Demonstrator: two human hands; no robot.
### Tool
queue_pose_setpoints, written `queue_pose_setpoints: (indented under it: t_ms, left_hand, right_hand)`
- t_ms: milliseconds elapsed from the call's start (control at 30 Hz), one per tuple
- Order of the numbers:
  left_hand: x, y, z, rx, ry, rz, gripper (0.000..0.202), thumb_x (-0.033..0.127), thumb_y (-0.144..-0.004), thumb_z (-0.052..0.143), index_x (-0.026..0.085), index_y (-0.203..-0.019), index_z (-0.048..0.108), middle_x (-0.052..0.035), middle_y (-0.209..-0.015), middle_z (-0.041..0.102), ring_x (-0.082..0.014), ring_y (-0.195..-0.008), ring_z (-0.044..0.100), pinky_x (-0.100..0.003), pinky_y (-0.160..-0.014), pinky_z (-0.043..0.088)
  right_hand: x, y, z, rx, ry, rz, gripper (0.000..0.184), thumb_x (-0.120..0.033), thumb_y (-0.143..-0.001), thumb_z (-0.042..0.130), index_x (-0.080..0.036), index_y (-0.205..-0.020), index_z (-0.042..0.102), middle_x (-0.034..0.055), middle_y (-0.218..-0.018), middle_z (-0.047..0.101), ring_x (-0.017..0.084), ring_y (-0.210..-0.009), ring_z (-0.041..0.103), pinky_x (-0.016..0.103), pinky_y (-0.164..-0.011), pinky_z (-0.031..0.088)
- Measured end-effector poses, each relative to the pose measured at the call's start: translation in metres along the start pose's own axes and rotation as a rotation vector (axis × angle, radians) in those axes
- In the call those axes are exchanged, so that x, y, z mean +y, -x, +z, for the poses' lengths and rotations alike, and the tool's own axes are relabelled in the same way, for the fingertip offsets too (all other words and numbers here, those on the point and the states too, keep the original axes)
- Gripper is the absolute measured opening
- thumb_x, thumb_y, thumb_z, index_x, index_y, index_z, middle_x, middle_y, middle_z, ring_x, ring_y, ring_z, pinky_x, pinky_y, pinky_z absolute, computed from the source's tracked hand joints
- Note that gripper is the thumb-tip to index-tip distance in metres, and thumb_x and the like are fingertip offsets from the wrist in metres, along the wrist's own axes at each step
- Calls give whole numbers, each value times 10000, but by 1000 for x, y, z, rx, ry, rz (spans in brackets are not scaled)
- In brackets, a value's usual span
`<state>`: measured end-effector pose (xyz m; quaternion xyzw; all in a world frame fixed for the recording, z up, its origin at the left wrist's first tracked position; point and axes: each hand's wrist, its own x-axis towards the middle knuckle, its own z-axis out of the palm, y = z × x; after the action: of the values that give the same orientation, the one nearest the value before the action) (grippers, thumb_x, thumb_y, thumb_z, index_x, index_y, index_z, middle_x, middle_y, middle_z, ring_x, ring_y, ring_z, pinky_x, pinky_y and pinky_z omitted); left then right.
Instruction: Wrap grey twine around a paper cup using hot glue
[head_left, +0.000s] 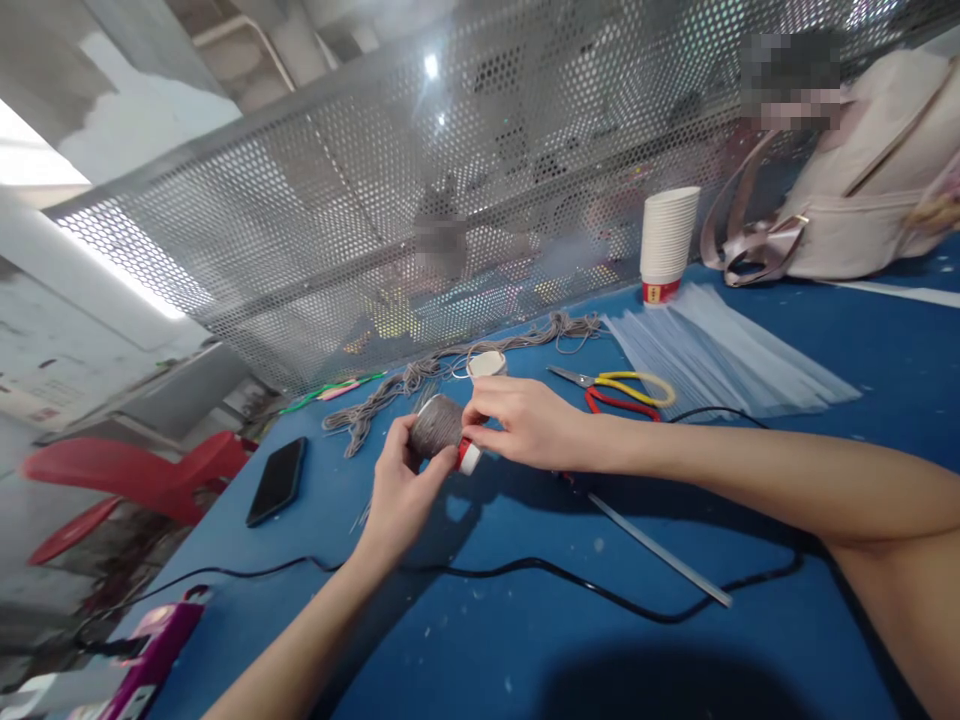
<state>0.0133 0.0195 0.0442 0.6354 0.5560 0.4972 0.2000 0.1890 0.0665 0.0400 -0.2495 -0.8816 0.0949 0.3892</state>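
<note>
My left hand [397, 490] is closed around a small cup wrapped in grey cord [437, 425], held just above the blue table [525, 650]. My right hand [525, 422] pinches the same cup at its red and white rim [469, 456]. Loose grey cord [420, 375] trails from behind the hands toward the back of the table. A small white roll [487, 364] lies just beyond my right hand.
Yellow and red scissors [626, 390], a fan of clear strips [720, 360], stacked paper cups [667, 240] and a beige backpack [862, 200] lie to the right. A black phone [277, 480], black cable [525, 570], white stick [660, 550] and perforated metal screen [420, 200] are around.
</note>
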Motion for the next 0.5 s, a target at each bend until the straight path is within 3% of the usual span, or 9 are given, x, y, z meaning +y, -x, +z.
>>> queue_pose_setpoints:
  t_ms: [333,500]
  left_hand:
    - [-6,3,-4,28,-51,54,293,333,-602,684,201,-813,528,43,-685,512,-113,-613,470,-228,-559,413]
    - [-9,3,-4,57,-2,153,257,309,-607,697,203,-721,492,42,-680,477,-110,-634,447,-224,-580,397]
  right_hand:
    - [-7,1,-2,7,-99,48,108,-155,-862,608,-150,-754,601,19,-782,579,125,-725,503,255,-677,377]
    - [-9,3,-3,25,-117,20,99,-146,-862,606,-152,-763,599,12,-774,565,120,-711,493,249,-664,373]
